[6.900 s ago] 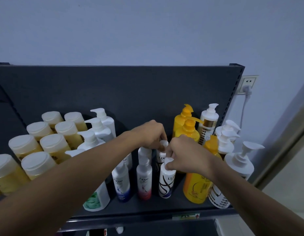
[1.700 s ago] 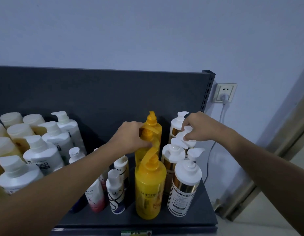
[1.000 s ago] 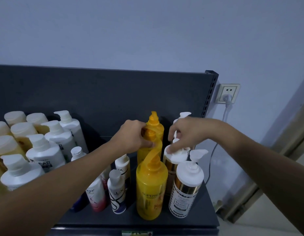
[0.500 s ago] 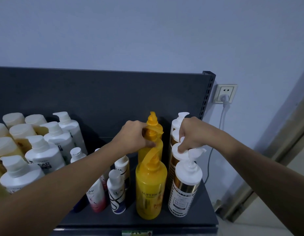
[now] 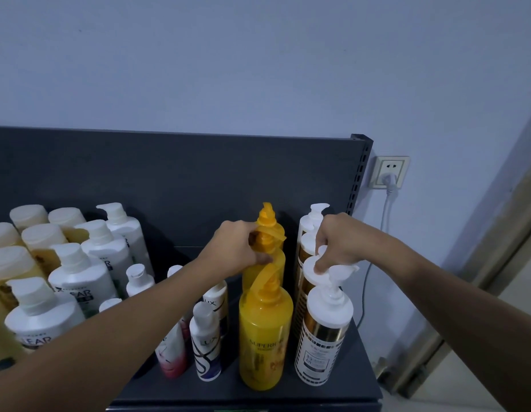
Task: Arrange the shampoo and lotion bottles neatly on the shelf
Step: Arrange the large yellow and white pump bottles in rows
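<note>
On the dark shelf [image 5: 359, 379] stand two rows at the right: three yellow pump bottles [image 5: 264, 337] one behind another, and three white-and-gold pump bottles [image 5: 320, 343] beside them. My left hand [image 5: 233, 248] grips the pump neck of the middle yellow bottle [image 5: 265, 242]. My right hand [image 5: 337, 243] pinches the pump of the middle white-and-gold bottle [image 5: 313, 267], just behind the front one's nozzle. Small white Lux and Dove bottles [image 5: 206, 343] stand left of the yellow row, partly hidden by my left forearm.
Big white pump bottles [image 5: 79, 281] and several amber bottles with white caps [image 5: 35, 245] fill the shelf's left side. The dark back panel [image 5: 175, 179] rises behind. A wall socket with a white plug [image 5: 390, 173] is right of the shelf post, and a door frame lies farther right.
My right hand has come forward from the rear white-and-gold bottle's pump to the middle one's and now pinches it. My left hand has stayed on the middle yellow bottle's neck.
</note>
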Demonstrator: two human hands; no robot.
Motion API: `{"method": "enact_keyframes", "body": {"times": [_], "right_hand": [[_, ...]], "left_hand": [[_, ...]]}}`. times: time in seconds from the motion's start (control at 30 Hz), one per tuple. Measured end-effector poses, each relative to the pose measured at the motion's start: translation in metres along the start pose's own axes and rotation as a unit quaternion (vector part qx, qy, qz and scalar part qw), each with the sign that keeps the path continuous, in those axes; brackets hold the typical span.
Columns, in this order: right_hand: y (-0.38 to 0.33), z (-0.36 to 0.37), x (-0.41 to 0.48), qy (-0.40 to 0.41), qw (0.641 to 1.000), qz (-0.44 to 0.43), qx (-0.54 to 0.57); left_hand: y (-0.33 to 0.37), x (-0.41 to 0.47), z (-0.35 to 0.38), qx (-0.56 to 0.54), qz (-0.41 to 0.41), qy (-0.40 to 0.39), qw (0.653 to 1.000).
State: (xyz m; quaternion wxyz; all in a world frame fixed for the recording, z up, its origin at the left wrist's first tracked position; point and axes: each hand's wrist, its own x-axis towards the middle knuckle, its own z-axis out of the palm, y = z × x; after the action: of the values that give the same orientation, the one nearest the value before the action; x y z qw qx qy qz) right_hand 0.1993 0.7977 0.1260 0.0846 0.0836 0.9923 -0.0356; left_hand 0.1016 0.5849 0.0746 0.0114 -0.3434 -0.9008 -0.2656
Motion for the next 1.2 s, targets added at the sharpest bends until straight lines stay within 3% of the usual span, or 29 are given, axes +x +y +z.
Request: {"method": "enact_keyframes", "body": {"times": [0.13, 0.3, 0.5, 0.57, 0.8, 1.2], "right_hand": [[-0.001, -0.001, -0.002, -0.007, 1.0, 0.002, 0.001], [0.003, -0.02, -0.004, -0.007, 0.999, 0.003, 0.052], [0.021, -0.043, 0.031, 0.174, 0.979, 0.048, 0.096], [0.027, -0.044, 0.05, 0.197, 0.975, 0.058, 0.084], [0.038, -0.026, 0.094, 0.058, 0.996, 0.019, 0.07], [0.045, -0.009, 0.116, 0.137, 0.983, -0.001, 0.119]], "left_hand": [[-0.001, -0.002, 0.001, -0.004, 0.007, 0.003, 1.0], [-0.014, -0.001, -0.015, 0.038, 0.034, -0.056, 0.997], [-0.027, 0.027, -0.044, -0.032, -0.017, 0.018, 0.999], [-0.026, 0.04, -0.04, -0.067, -0.028, 0.013, 0.997], [-0.027, 0.072, -0.01, -0.048, 0.012, -0.05, 0.998], [-0.038, 0.083, 0.003, -0.025, 0.033, -0.022, 0.999]]}}
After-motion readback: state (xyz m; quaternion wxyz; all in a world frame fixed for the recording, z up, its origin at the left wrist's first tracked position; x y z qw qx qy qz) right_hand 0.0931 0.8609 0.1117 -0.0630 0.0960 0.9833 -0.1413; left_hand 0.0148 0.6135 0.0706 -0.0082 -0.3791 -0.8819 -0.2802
